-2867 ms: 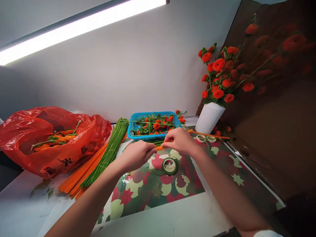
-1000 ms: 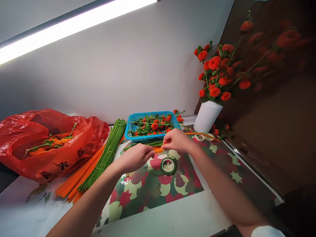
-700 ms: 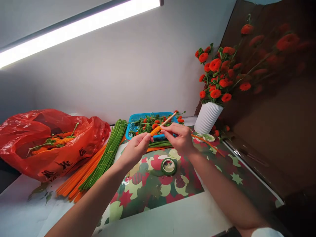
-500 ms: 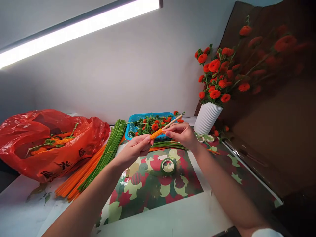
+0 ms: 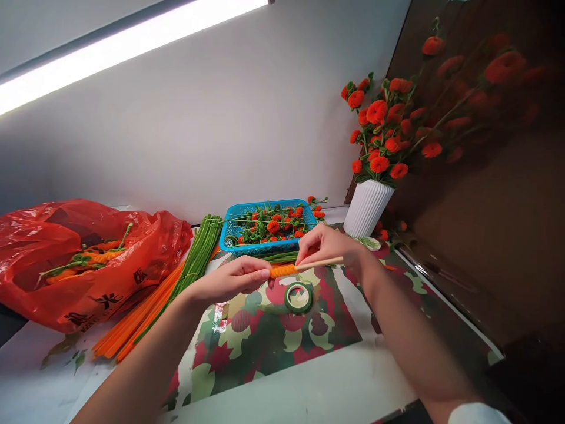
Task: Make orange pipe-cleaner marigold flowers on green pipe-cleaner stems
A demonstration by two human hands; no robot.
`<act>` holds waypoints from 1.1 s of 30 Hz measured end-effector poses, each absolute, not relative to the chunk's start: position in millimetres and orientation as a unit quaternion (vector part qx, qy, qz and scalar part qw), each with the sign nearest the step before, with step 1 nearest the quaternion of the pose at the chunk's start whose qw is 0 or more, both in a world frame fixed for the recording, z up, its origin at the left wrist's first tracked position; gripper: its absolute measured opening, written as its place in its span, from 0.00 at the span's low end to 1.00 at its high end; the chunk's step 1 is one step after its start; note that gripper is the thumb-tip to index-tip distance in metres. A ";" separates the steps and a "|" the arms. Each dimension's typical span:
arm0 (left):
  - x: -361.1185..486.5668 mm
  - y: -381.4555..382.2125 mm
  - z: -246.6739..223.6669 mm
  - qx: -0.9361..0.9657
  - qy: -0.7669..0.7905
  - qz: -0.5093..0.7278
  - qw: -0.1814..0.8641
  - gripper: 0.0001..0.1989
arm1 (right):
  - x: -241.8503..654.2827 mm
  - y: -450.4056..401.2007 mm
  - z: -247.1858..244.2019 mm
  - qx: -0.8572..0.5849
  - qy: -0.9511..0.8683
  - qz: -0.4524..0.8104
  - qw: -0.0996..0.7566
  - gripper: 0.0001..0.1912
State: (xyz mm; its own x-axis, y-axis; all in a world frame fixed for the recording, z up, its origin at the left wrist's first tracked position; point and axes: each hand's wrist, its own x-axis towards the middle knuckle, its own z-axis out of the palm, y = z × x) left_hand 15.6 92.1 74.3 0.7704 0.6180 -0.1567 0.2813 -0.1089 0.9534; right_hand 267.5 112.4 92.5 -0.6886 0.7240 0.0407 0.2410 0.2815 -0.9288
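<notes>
An orange pipe cleaner (image 5: pixel 283 271) is wound in a tight coil round a thin wooden stick (image 5: pixel 322 262). My left hand (image 5: pixel 241 275) is closed on the coil's left end, thumb and fingers pinched together. At the coil's right end, the fingertips of my right hand (image 5: pixel 324 244) pinch the pipe cleaner close to the stick. The bare part of the stick passes in front of my right palm, pointing right. Just below the coil, a roll of green tape (image 5: pixel 288 299) lies on the patterned sheet (image 5: pixel 269 353).
A blue basket (image 5: pixel 229 232) holds orange flowers with green stems. To the left are green pipe cleaners (image 5: pixel 194 265), orange pipe cleaners (image 5: pixel 132 318) and a red plastic bag (image 5: pixel 145 247) with orange-green pieces. A white ribbed vase (image 5: pixel 368 207) of orange flowers stands at the right.
Both hands have come lower with the coil and stick. The stick has swung from slanting up to the right to nearly level. The view has shifted slightly.
</notes>
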 end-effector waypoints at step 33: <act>32.2 88.9 72.2 0.600 0.360 0.377 0.607 0.19 | 236.9 110.5 73.6 -0.328 -0.704 0.259 0.574 0.06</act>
